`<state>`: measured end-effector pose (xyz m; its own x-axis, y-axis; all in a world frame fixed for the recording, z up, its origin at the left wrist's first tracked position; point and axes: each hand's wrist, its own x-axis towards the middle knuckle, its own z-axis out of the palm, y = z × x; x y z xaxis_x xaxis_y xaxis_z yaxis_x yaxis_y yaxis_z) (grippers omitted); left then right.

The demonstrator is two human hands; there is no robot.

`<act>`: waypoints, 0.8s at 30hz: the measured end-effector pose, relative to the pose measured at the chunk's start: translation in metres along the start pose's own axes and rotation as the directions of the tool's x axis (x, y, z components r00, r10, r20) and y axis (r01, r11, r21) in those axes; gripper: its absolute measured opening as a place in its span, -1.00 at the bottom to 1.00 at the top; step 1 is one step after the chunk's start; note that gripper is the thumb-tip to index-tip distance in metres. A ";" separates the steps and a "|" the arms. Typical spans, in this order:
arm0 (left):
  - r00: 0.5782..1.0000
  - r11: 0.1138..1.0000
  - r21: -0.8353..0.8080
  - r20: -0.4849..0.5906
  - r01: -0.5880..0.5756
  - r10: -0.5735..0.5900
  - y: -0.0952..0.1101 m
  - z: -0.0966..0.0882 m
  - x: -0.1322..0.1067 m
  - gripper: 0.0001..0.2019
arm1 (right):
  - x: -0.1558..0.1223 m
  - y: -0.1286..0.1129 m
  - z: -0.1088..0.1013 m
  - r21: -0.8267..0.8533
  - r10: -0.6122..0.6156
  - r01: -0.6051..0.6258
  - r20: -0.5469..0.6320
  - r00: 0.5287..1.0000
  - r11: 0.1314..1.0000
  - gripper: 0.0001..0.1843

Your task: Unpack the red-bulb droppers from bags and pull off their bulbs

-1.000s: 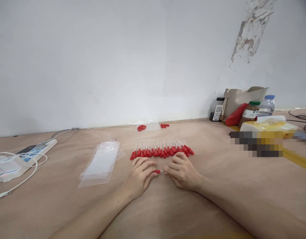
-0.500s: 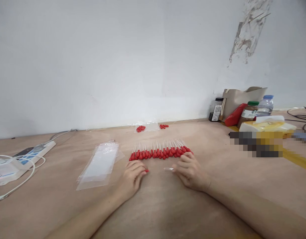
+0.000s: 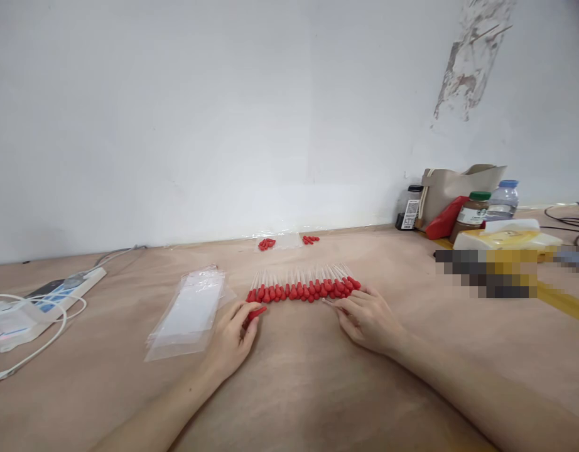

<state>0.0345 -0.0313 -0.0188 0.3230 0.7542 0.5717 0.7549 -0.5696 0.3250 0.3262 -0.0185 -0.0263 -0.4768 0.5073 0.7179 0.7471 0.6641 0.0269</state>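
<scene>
Red rubber bulb (image 3: 258,312) pinched in left hand (image 3: 233,336), near the left end of the dropper row (image 3: 303,290). Clear tube (image 3: 329,303) gripped in right hand (image 3: 372,319), just in front of the row's right part; bulb and tube well apart. Row droppers: red bulbs toward the person, clear stems toward the wall. Clear bags (image 3: 188,314) stacked left of row on desk (image 3: 289,389). More red pieces (image 3: 267,244) behind, by the wall (image 3: 223,113). Power strip (image 3: 77,292) far left.

Pale wall (image 3: 214,125) with ragged patch (image 3: 471,69)
</scene>
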 end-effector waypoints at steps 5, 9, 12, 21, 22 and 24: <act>0.998 1.000 -0.017 0.062 0.016 -0.015 0.002 0.001 -0.001 -0.91 | 0.000 -0.005 0.007 -0.123 -0.098 0.102 0.036 0.995 0.987 -0.81; 0.996 0.999 -0.038 0.079 0.038 -0.034 0.006 0.003 0.003 -0.93 | 0.002 -0.011 0.007 -0.083 -0.063 0.071 0.090 0.994 0.994 -0.84; 0.993 0.995 -0.067 0.097 0.080 -0.073 0.007 0.003 0.005 -0.92 | 0.004 -0.013 0.002 -0.041 -0.030 0.036 0.149 0.988 0.999 -0.81; 0.976 0.969 -0.147 0.119 0.199 -0.183 0.001 0.006 0.003 -0.79 | 0.004 -0.015 -0.006 -0.016 0.000 0.004 0.262 0.965 1.000 -0.57; 0.973 0.962 -0.168 0.120 0.216 -0.198 0.000 0.007 0.003 -0.78 | 0.004 -0.015 -0.006 -0.014 0.002 0.002 0.261 0.965 1.000 -0.54; 0.966 0.947 -0.206 0.123 0.247 -0.226 -0.002 0.008 0.002 -0.76 | 0.004 -0.015 -0.005 -0.010 0.005 -0.002 0.257 0.966 1.000 -0.49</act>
<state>0.0385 -0.0257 -0.0241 0.2119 0.8976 0.3865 0.6773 -0.4200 0.6041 0.3156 -0.0290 -0.0200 -0.5765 0.6345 0.5149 0.7528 0.6575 0.0327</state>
